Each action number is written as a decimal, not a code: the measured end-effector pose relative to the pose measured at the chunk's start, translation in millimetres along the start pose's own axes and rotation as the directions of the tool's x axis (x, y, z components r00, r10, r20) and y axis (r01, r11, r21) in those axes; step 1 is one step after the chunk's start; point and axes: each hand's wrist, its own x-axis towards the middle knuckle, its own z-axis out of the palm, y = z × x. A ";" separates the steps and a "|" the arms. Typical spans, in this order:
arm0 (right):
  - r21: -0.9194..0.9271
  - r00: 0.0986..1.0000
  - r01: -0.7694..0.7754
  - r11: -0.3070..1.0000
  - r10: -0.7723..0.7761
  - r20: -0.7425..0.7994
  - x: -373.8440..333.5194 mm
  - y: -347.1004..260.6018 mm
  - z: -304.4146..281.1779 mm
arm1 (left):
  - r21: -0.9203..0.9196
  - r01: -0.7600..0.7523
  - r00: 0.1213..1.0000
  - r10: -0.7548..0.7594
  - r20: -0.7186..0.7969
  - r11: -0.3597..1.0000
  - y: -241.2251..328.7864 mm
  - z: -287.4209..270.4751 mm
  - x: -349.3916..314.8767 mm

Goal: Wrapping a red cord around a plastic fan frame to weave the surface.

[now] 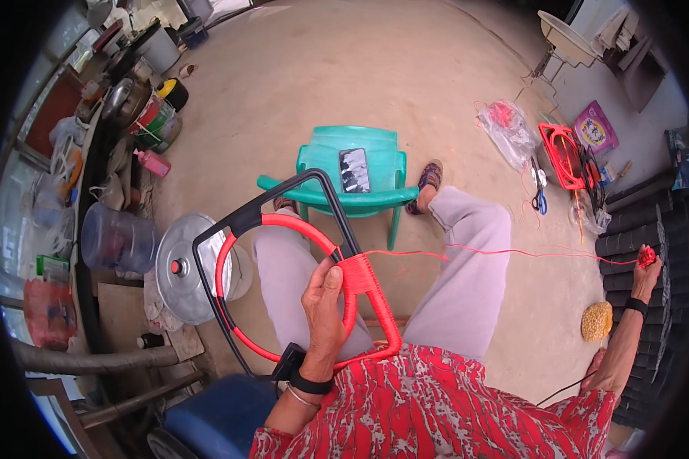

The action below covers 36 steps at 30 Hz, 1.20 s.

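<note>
My left hand (325, 310) is closed round a black tubular frame (268, 197) with a ring inside it, resting over my lap. Red cord covers much of the ring (292, 222) and the frame's near right side. Beside my thumb, a wide band of red windings (356, 274) binds ring and frame together. From this band a strand of red cord (547, 253) runs to the far right, nearly straight with a slight sag. There my right hand (648, 275), arm stretched out, grips a small bundle of the same red cord (648, 255).
A green plastic chair (348, 138) bearing a phone (354, 171) stands in front of me. On the right lie a plastic bag (507, 134), scissors (540, 200) and a red-wrapped frame (563, 157). A lidded metal pot (187, 252) and a water jug (119, 239) stand left.
</note>
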 end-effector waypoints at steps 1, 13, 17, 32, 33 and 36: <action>0.003 1.000 -0.004 1.000 0.004 -0.009 -6.6 4.5 -2.5 | -0.051 0.107 0.989 -0.101 0.106 0.993 5.4 4.7 1.0; -0.192 0.454 -0.553 0.810 0.487 0.746 -362.8 171.8 206.5 | -0.171 0.315 0.842 -0.192 0.505 0.934 52.0 9.0 -37.8; -0.474 0.029 -0.596 0.648 0.608 0.793 -442.0 203.0 239.6 | -0.213 0.228 0.870 -0.100 0.483 0.950 66.6 13.5 -58.9; -0.550 -0.171 -0.306 0.777 0.523 0.835 -525.9 204.6 254.7 | -0.174 0.092 0.911 -0.012 0.413 0.980 73.7 6.4 -83.5; -0.585 -0.185 -0.394 0.709 0.562 0.806 -525.1 200.8 255.3 | -0.174 0.078 0.903 0.005 0.431 0.982 74.0 6.8 -83.7; -0.604 -0.188 -0.422 0.676 0.587 0.788 -523.5 199.9 254.6 | -0.187 0.099 0.893 -0.005 0.450 0.977 74.3 4.9 -84.5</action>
